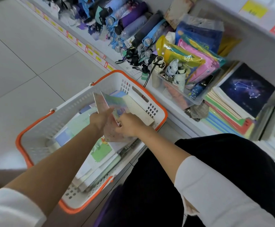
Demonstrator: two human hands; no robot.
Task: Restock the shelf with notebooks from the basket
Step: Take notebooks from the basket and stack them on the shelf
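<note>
Both hands meet over the basket. The left hand grips a few thin notebooks from below, and the right hand pinches their near edge. They stand fanned, long axis toward 11 o'clock, with pastel, speckled covers. More lie flat underneath. The stack on the shelf waits at 3 o'clock, nearer the right hand.
</note>
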